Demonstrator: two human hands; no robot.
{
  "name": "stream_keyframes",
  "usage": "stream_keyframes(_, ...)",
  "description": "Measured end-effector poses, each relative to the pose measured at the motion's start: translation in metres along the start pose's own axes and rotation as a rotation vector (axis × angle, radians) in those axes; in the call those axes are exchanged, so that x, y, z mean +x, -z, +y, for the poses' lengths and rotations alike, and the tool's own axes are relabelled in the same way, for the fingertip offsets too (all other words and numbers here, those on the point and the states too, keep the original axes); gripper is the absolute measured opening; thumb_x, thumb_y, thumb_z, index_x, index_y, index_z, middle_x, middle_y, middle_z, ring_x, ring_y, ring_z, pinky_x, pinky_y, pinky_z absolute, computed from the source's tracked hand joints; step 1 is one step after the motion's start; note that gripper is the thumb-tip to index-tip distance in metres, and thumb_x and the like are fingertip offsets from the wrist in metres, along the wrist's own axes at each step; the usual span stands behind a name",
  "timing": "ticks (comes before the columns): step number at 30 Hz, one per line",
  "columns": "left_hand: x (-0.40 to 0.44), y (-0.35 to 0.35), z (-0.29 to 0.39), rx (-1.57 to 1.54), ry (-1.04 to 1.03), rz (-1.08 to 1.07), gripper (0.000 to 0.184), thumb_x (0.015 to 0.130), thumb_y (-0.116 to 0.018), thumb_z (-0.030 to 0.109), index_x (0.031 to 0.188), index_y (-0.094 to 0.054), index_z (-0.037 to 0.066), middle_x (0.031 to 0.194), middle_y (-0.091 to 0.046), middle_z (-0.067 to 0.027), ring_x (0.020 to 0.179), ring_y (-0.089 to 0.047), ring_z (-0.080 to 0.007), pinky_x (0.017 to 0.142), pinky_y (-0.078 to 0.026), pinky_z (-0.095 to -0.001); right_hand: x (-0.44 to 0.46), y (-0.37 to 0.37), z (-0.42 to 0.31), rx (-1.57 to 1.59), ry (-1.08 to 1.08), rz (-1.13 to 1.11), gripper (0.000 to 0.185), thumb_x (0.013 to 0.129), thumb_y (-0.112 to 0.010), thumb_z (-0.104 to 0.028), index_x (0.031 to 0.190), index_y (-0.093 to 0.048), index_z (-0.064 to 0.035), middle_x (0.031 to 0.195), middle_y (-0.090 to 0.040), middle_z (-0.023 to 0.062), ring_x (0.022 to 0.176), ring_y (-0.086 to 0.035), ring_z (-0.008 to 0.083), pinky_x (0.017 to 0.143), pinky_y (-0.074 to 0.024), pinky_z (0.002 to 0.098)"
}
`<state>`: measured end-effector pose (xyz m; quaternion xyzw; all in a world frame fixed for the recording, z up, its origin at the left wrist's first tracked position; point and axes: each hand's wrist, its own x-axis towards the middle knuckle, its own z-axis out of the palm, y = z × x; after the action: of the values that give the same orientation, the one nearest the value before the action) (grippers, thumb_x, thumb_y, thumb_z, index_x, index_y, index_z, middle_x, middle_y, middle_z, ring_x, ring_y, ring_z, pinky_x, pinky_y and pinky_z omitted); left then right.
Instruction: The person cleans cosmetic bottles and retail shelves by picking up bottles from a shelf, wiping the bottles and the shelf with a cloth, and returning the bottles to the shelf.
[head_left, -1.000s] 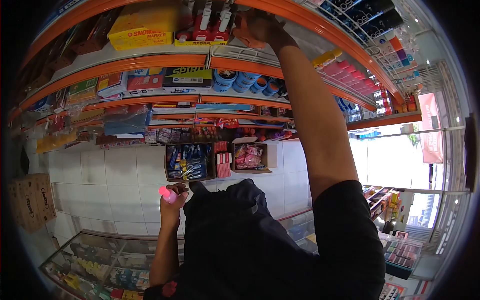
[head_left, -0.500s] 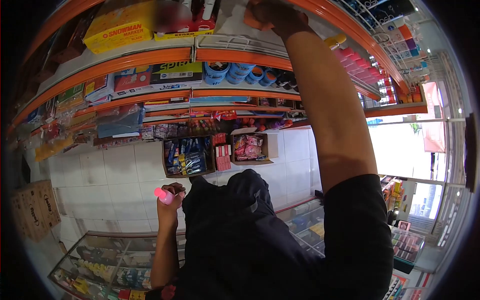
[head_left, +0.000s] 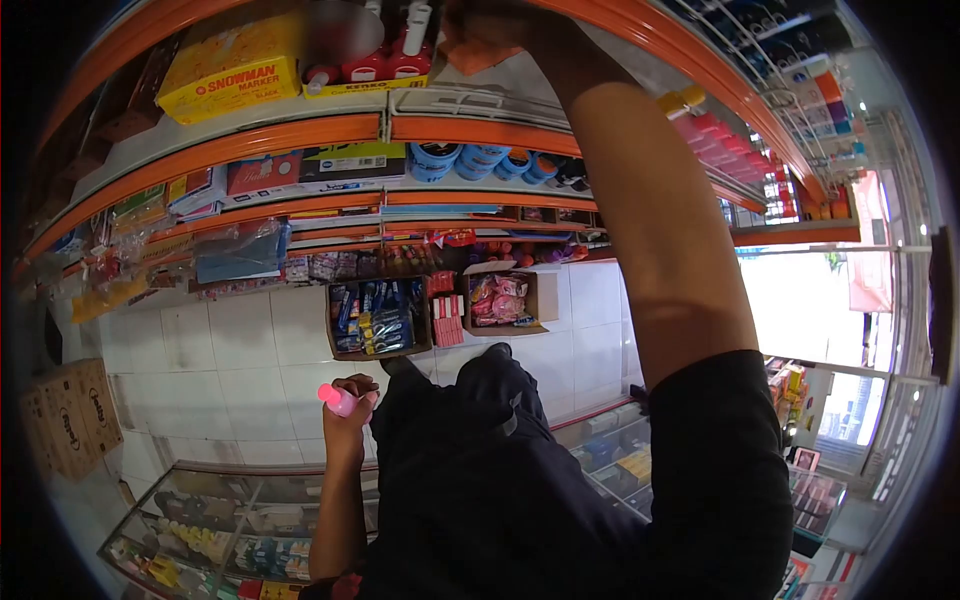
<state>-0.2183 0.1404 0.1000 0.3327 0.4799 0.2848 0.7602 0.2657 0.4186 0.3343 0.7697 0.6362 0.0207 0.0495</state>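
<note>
Fingers [head_left: 358, 383] around pink bottle [head_left: 343, 402], SNOWMAN MARKER box [head_left: 232, 72] and KENKO box [head_left: 368, 88] above

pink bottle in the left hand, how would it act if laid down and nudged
The pink bottle would probably roll on its side, since its body looks rounded. It seems fairly light, as the left hand holds it alone.

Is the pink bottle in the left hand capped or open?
Capped, it appears: a bright pink cap covers the end of the bottle. Its fill level I cannot tell.
</note>
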Motion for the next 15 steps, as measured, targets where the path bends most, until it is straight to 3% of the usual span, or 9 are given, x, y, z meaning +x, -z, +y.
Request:
stream_keyframes(3, -0.003, 0.0, -0.002, 0.008, 0.048, 0.02, 0.029, 0.083, -0.072, -0.004, 0.095, -0.05, 0.011, 0.112, -0.065, -0.0113, 0.104, -0.065, -0.0205, 0.086, -0.052, -0.0321, 0.02, -0.005, -0.003, -0.01, -0.009, 0.013, 0.062, 0.095, -0.046, -0.058, 0.145, -0.045, -0.0206, 0.147, -0.041, 0.024, 0.131, -0.048, 0.0436, 0.107, -0.0415, 0.0553)
stream_keyframes(4, -0.003, 0.003, -0.005, -0.013, 0.057, 0.02, 0.029, 0.083, -0.07, -0.008, 0.095, -0.051, 0.009, 0.109, -0.064, -0.0116, 0.104, -0.065, -0.0233, 0.094, -0.055, -0.0403, 0.026, -0.006, -0.003, -0.011, -0.018, 0.024, 0.063, 0.095, -0.045, -0.059, 0.146, -0.044, -0.0212, 0.148, -0.04, 0.024, 0.132, -0.047, 0.0438, 0.107, -0.0411, 0.0554)
stream_keyframes(7, 0.001, 0.01, -0.017, -0.068, 0.027, 0.042, 0.029, 0.083, -0.071, -0.009, 0.095, -0.051, 0.009, 0.109, -0.064, -0.0113, 0.102, -0.065, -0.0229, 0.094, -0.055, -0.0397, 0.05, -0.008, -0.001, -0.026, -0.031, 0.048, 0.066, 0.095, -0.044, -0.062, 0.148, -0.042, -0.0229, 0.151, -0.037, 0.0241, 0.135, -0.045, 0.0444, 0.109, -0.0398, 0.0557)
stream_keyframes(11, 0.003, 0.018, -0.026, -0.066, 0.061, 0.067, 0.03, 0.084, -0.071, -0.008, 0.093, -0.05, 0.012, 0.111, -0.065, -0.0101, 0.103, -0.065, -0.0178, 0.087, -0.05, -0.0285, 0.065, -0.01, 0.011, -0.053, -0.073, 0.071, 0.069, 0.095, -0.042, -0.065, 0.152, -0.038, -0.0253, 0.155, -0.032, 0.0241, 0.138, -0.042, 0.0451, 0.112, -0.0381, 0.0561)
stream_keyframes(15, 0.003, 0.021, -0.02, -0.104, 0.04, 0.016, 0.029, 0.085, -0.071, -0.007, 0.094, -0.05, 0.011, 0.111, -0.065, -0.0101, 0.104, -0.064, -0.0179, 0.086, -0.05, -0.0288, 0.056, -0.009, 0.017, -0.068, -0.106, 0.088, 0.073, 0.095, -0.04, -0.069, 0.155, -0.034, -0.0276, 0.159, -0.028, 0.0242, 0.142, -0.039, 0.0458, 0.114, -0.0364, 0.0565)
